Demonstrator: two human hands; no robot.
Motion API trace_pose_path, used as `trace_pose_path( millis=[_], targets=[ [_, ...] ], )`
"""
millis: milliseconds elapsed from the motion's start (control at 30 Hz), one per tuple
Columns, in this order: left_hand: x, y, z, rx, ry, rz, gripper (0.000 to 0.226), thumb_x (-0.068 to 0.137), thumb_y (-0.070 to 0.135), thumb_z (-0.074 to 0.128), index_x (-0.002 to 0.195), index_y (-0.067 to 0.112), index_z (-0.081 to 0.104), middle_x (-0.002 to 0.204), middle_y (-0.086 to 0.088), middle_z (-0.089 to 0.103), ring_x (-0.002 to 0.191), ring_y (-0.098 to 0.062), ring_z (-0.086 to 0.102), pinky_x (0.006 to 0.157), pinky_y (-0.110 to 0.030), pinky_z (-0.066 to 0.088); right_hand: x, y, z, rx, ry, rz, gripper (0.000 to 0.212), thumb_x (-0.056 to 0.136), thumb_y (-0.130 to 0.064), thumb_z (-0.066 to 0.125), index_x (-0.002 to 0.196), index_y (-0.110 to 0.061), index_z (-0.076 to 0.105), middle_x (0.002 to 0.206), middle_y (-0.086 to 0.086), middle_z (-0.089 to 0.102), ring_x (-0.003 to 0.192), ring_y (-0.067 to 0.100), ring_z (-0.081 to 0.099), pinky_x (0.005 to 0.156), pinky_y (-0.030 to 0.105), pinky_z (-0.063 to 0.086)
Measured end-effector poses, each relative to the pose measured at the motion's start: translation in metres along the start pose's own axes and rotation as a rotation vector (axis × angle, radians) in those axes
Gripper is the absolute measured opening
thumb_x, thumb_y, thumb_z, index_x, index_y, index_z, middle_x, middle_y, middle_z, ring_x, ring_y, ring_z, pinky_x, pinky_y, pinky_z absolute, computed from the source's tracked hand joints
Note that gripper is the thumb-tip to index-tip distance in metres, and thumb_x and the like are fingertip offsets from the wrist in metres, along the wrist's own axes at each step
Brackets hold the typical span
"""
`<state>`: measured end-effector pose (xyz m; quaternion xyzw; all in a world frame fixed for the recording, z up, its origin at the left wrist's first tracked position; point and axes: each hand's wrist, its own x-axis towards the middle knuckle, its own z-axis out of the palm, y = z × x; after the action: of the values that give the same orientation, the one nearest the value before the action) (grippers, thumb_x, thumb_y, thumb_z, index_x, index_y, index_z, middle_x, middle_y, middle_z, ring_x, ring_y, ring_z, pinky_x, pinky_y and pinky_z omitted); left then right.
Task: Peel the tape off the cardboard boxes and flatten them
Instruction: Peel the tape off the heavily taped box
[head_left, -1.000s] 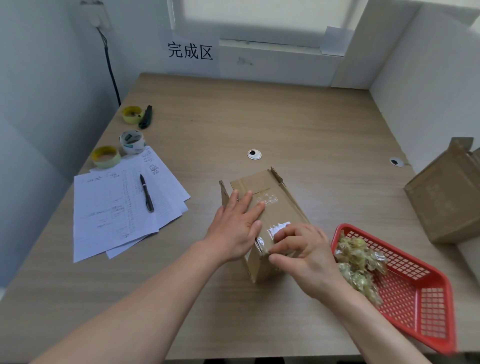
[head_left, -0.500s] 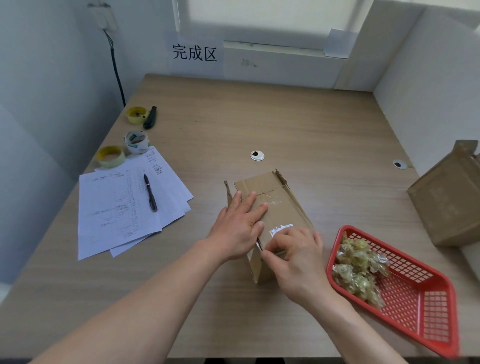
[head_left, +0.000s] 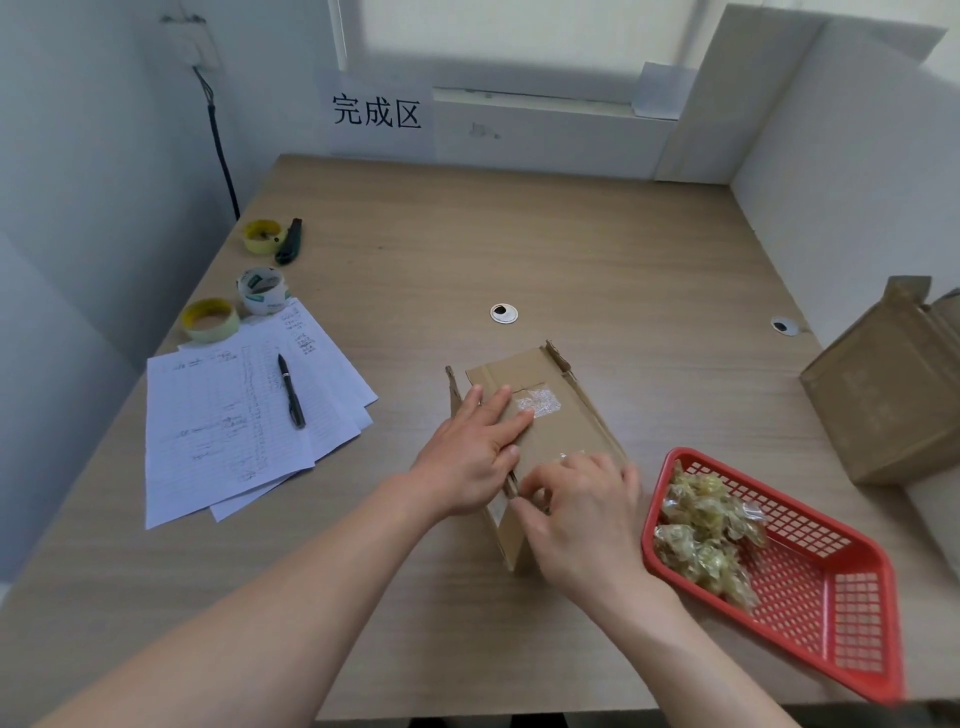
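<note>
I see the cardboard box (head_left: 545, 431) lying near the middle of the wooden table (head_left: 597, 249), a scrap of clear tape (head_left: 538, 402) on its top face. My left hand (head_left: 475, 452) presses flat on the box, fingers straight and together. My right hand (head_left: 584, 512) curls at the box's near end; whether it pinches tape I cannot tell. A red basket (head_left: 810, 587) of crumpled tape (head_left: 704, 535) sits just right.

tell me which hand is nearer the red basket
Right. The right hand is at the near end of the cardboard box, just beside the red basket; the left hand lies flat on the box's far side.
</note>
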<state>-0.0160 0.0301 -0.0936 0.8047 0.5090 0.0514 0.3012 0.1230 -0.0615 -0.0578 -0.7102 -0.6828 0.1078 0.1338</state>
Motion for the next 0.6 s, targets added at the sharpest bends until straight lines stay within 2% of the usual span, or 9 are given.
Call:
trace_pose_path(
  millis=[67, 100, 167, 233, 300, 367, 467, 600],
  targets=[
    [-0.005, 0.005, -0.007, -0.032, 0.032, 0.011, 0.052, 0.105, 0.027, 0.038, 0.156, 0.034, 0.026, 0.167, 0.009, -0.001, 0.153, -0.019, -0.013, 0.124, -0.040, 0.007, 0.001, -0.001, 0.000, 0.075, 0.004, -0.021, 0.009, 0.087, -0.039, 0.068, 0.080, -0.033, 0.069, 0.082, -0.014, 0.054, 0.097, 0.014, 0.046, 0.102, 0.047, 0.026],
    [-0.008, 0.008, -0.013, -0.053, 0.080, 0.038, 0.051, 0.105, 0.025, 0.040, 0.155, 0.031, 0.030, 0.167, 0.008, 0.002, 0.153, -0.019, -0.011, 0.124, -0.037, 0.006, 0.002, -0.001, -0.002, 0.169, 0.017, -0.020, 0.010, 0.086, -0.035, 0.070, 0.077, -0.032, 0.068, 0.080, -0.014, 0.056, 0.093, 0.012, 0.048, 0.099, 0.046, 0.029],
    [-0.016, 0.013, -0.029, -0.091, 0.250, 0.123, 0.050, 0.103, 0.023, 0.046, 0.152, 0.025, 0.037, 0.166, 0.006, 0.007, 0.153, -0.019, -0.008, 0.123, -0.033, 0.005, 0.010, 0.003, -0.013, 0.623, 0.029, 0.073, 0.018, 0.085, -0.020, 0.073, 0.070, -0.026, 0.068, 0.072, -0.011, 0.063, 0.080, 0.012, 0.057, 0.082, 0.039, 0.043],
    [-0.025, 0.016, -0.046, -0.091, 0.370, 0.185, 0.059, 0.098, 0.040, 0.049, 0.153, 0.025, 0.035, 0.165, 0.008, 0.006, 0.153, -0.018, -0.009, 0.122, -0.034, 0.003, 0.022, 0.010, -0.025, 1.099, 0.029, 0.221, 0.021, 0.089, -0.011, 0.070, 0.070, -0.020, 0.069, 0.068, -0.003, 0.064, 0.069, 0.015, 0.059, 0.066, 0.035, 0.046],
    [-0.029, 0.017, -0.057, -0.021, 0.296, 0.177, 0.078, 0.087, 0.064, 0.047, 0.155, 0.033, 0.026, 0.166, 0.012, -0.001, 0.152, -0.013, -0.014, 0.123, -0.039, 0.003, 0.033, 0.020, -0.027, 1.264, 0.026, 0.324, 0.022, 0.092, -0.013, 0.068, 0.072, -0.022, 0.068, 0.073, 0.002, 0.061, 0.074, 0.019, 0.058, 0.068, 0.039, 0.045],
    [-0.031, 0.014, -0.054, 0.154, 0.092, 0.118, 0.096, 0.078, 0.078, 0.055, 0.157, 0.039, 0.016, 0.166, 0.013, -0.009, 0.151, -0.014, -0.018, 0.123, -0.048, 0.004, 0.039, 0.024, -0.016, 1.335, 0.025, 0.383, 0.021, 0.092, -0.011, 0.067, 0.073, -0.020, 0.066, 0.077, 0.006, 0.059, 0.077, 0.023, 0.056, 0.070, 0.041, 0.044],
    [-0.037, 0.002, -0.025, 0.248, -0.133, 0.006, 0.107, 0.074, 0.072, 0.067, 0.157, 0.039, 0.009, 0.166, 0.010, -0.012, 0.152, -0.022, -0.018, 0.121, -0.055, 0.003, 0.034, 0.025, 0.012, 1.343, -0.015, 0.458, 0.021, 0.090, -0.007, 0.068, 0.072, -0.016, 0.065, 0.072, 0.007, 0.059, 0.071, 0.023, 0.052, 0.066, 0.037, 0.043],
    [-0.044, -0.011, 0.021, 0.214, -0.167, -0.084, 0.102, 0.079, 0.060, 0.064, 0.156, 0.041, 0.001, 0.166, 0.011, -0.008, 0.152, -0.024, -0.008, 0.119, -0.060, 0.008, 0.020, 0.035, 0.042, 1.306, -0.046, 0.531, 0.023, 0.089, -0.005, 0.068, 0.068, -0.016, 0.066, 0.077, 0.007, 0.066, 0.074, 0.019, 0.060, 0.068, 0.033, 0.046]
  ],
)
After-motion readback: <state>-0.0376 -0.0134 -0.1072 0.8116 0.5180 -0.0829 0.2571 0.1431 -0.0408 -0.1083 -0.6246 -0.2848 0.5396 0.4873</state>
